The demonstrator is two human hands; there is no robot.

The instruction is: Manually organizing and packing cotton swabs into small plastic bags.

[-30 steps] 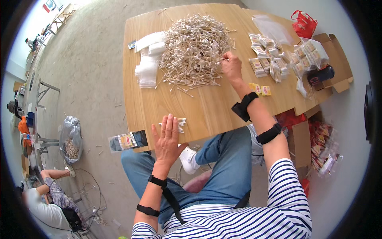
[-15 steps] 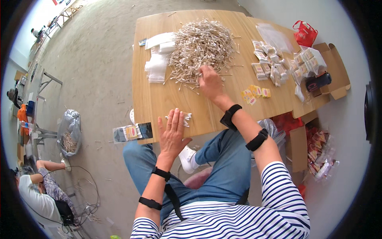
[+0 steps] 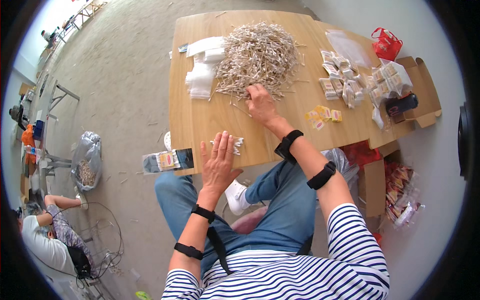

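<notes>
My left hand lies flat near the table's front edge, fingers stretched out over a small bunch of cotton swabs. The swab tips show on both sides of the fingers. At the front edge of a big heap of loose cotton swabs, my right hand bends its fingers down, pinched together on swabs there. How many it grips is hidden. Left of my left hand, a clear bag of cotton swabs with a yellow label lies at the table's corner.
Flat clear bags lie left of the heap. Yellow cards and packed swab bags are on the right, before an open cardboard box. A bag of swabs stands on the floor. Another person sits at lower left.
My right hand has shifted a little left along the heap's front edge, its fingers curled lower. My left hand stays flat on the small bunch. The view has moved slightly.
</notes>
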